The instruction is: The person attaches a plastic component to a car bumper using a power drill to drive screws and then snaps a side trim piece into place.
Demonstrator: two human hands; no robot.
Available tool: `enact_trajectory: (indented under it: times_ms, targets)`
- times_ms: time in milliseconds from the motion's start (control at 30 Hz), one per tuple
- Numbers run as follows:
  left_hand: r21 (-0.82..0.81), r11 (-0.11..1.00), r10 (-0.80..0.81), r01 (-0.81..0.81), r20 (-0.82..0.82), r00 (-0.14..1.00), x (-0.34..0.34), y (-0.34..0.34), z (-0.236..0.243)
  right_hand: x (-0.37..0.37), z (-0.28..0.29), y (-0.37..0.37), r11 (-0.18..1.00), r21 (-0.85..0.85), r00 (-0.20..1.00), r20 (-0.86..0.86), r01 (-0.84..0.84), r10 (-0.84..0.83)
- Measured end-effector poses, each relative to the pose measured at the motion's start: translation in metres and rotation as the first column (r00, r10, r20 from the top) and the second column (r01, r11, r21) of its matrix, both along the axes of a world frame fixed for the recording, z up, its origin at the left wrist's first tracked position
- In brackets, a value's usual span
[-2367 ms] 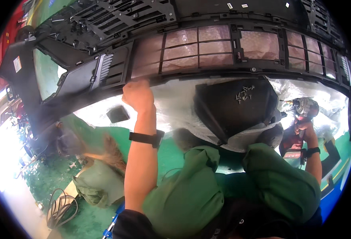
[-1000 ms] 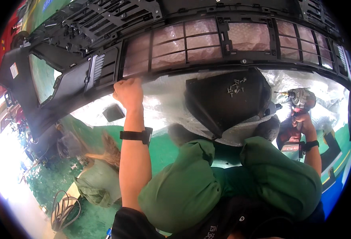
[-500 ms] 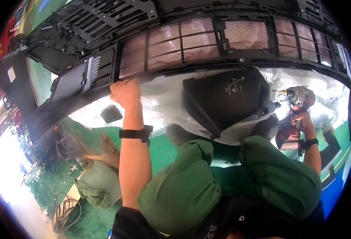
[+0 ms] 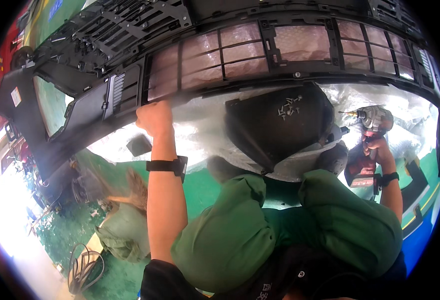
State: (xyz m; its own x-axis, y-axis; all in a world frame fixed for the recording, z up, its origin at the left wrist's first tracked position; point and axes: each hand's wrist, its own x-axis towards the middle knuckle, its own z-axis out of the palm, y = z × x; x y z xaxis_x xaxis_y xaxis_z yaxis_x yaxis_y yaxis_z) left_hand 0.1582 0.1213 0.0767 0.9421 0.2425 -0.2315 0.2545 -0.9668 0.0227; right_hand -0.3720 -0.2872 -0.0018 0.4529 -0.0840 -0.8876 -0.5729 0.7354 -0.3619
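Note:
My left hand [image 4: 155,118] is closed round the near edge of a long black plastic vehicle panel [image 4: 125,111]; its fingertips are hidden. My right hand [image 4: 377,145] grips a red and grey cordless drill [image 4: 376,120] by its handle, the bit pointing left. Between my hands, a black curved plastic piece [image 4: 275,125] rests in front of my knees, with several small screws [image 4: 290,107] lying loose on it. The drill bit [image 4: 348,114] is just right of that piece and apart from it.
Clear plastic wrap [image 4: 195,125] spreads under the panel, with a small dark block [image 4: 139,145] on it. To the left are a broom head [image 4: 137,190], a crumpled green cloth [image 4: 122,240] and a coiled cable [image 4: 85,270] on the green floor. Black slatted frames [image 4: 130,25] stand behind the panel.
The view has shifted slightly, so most things sit a little further left. My left hand keeps its hold on the panel, and my right hand still holds the drill.

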Motion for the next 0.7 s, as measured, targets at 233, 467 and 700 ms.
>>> enact_trajectory:
  times_ms: [233, 467, 700]
  targets:
    - [-0.176, 0.982, -0.060, 0.067, 0.043, 0.997, -0.005, 0.022, -0.003, 0.004, 0.001, -0.002, 1.000, 0.026, 1.000, 0.014, -0.015, 0.015]
    - [-0.260, 0.966, 0.032, -0.012, 0.072, 0.997, -0.002, 0.027, -0.016, -0.003, -0.004, -0.002, 0.999, -0.004, 0.999, -0.008, -0.042, 0.042]
    - [-0.249, 0.968, 0.035, -0.025, 0.034, 0.999, -0.005, 0.020, -0.012, 0.003, 0.002, 0.000, 1.000, 0.008, 1.000, 0.025, -0.007, 0.007]
